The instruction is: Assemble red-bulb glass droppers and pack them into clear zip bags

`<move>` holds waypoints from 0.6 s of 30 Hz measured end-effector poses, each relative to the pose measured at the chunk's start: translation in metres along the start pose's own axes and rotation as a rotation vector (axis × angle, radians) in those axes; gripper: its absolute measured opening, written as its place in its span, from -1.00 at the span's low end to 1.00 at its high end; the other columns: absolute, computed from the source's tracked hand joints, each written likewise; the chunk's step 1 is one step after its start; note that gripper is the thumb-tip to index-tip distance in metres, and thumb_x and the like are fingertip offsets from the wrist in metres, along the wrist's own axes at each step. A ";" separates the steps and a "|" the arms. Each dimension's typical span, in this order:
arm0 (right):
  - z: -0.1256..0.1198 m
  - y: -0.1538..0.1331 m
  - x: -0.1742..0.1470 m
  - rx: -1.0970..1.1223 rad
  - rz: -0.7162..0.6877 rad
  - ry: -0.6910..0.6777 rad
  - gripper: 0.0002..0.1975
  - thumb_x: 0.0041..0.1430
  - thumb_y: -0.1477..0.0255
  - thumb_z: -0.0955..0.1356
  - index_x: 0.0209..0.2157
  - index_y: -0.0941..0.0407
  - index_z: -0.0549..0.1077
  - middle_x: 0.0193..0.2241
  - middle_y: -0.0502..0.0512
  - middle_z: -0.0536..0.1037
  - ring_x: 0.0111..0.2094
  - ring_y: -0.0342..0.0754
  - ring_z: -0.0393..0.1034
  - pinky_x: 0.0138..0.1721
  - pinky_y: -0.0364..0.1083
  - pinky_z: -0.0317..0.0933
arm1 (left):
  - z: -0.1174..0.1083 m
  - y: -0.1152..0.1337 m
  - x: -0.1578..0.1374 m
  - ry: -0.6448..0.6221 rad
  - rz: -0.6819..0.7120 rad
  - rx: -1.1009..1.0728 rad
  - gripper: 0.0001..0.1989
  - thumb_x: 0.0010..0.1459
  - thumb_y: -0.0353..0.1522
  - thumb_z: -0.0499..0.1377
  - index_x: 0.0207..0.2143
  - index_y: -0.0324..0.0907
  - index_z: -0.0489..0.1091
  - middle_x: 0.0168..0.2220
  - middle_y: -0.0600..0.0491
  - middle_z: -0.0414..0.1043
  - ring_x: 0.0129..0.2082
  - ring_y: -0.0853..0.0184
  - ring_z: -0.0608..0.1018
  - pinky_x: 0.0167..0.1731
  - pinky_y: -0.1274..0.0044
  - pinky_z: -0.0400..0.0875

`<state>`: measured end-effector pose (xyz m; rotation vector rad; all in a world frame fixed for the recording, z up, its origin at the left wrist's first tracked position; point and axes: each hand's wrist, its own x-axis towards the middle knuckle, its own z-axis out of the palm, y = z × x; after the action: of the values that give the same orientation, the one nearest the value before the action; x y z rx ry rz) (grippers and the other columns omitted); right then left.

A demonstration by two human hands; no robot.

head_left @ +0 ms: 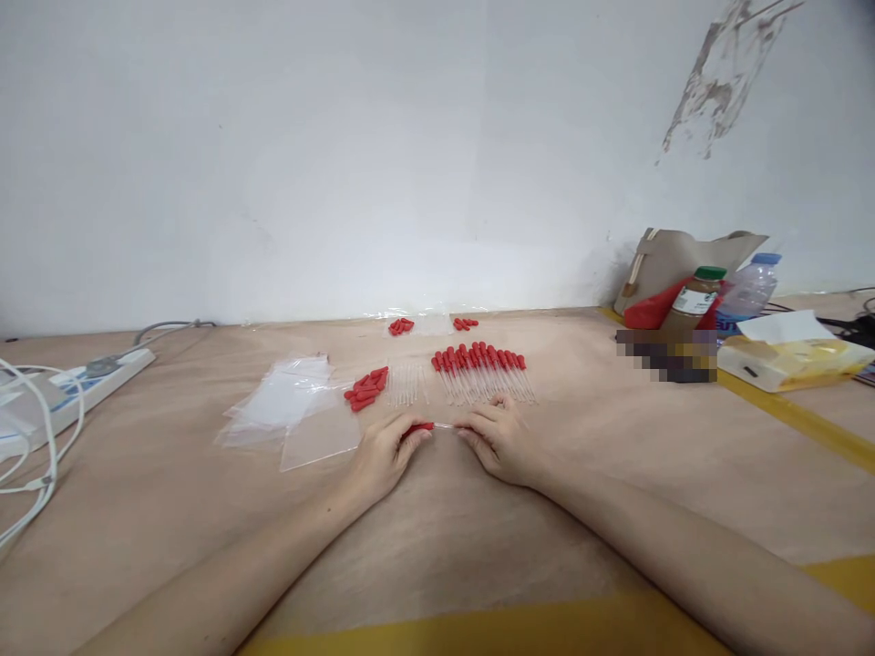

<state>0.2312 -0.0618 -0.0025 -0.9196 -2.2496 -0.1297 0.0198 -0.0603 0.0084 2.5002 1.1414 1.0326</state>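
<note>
My left hand (389, 448) pinches a red rubber bulb (425, 426), whose open end points right. Between the fingers of my right hand (499, 442) is a thin clear dropper tube (443, 425), its left end meeting the bulb; how deep it sits in it I cannot tell. Beyond my hands, a row of droppers with red bulbs (478, 360) lies side by side, tubes toward me. Left of that row are loose clear tubes (406, 384) and a pile of loose red bulbs (367, 389).
Clear plastic bags (293, 396) lie at left. Small bags with red bulbs (400, 326) rest by the wall. A power strip (102, 401) with white cables is far left. At right stand a green-capped bottle (694, 301), a clear bottle (752, 290), a bag (684, 251) and a tissue pack (793, 360).
</note>
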 end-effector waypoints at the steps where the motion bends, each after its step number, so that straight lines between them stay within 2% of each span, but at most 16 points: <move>1: 0.000 0.000 0.000 0.000 -0.004 -0.017 -0.80 0.19 0.46 0.16 -0.27 0.13 0.38 -0.39 0.06 0.47 -0.36 -0.14 0.28 -0.22 -0.07 -0.05 | 0.000 0.000 0.000 0.001 0.000 0.002 -0.84 0.19 -0.33 0.00 -0.29 -0.16 0.35 -0.36 0.10 0.43 -0.37 0.38 0.45 -0.36 0.57 0.31; 11: -0.004 0.003 0.003 0.069 -0.019 -0.105 -0.79 0.20 0.49 0.15 -0.33 0.12 0.39 -0.42 0.04 0.47 -0.41 -0.16 0.26 -0.28 -0.09 -0.07 | 0.000 0.000 -0.001 -0.035 0.079 -0.001 -0.81 0.20 -0.36 -0.02 -0.27 -0.19 0.38 -0.36 0.04 0.42 -0.36 0.38 0.45 -0.34 0.57 0.33; 18: -0.002 0.004 0.004 -0.035 -0.084 -0.067 -0.77 0.19 0.50 0.15 -0.34 0.12 0.42 -0.46 0.04 0.46 -0.44 -0.17 0.23 -0.29 -0.09 -0.12 | 0.001 0.000 -0.002 -0.096 0.130 0.054 -0.79 0.20 -0.34 -0.02 -0.26 -0.19 0.38 -0.38 0.04 0.40 -0.40 0.39 0.44 -0.36 0.58 0.31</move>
<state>0.2329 -0.0568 0.0006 -0.8592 -2.3553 -0.1794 0.0198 -0.0617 0.0063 2.6653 1.0048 0.9123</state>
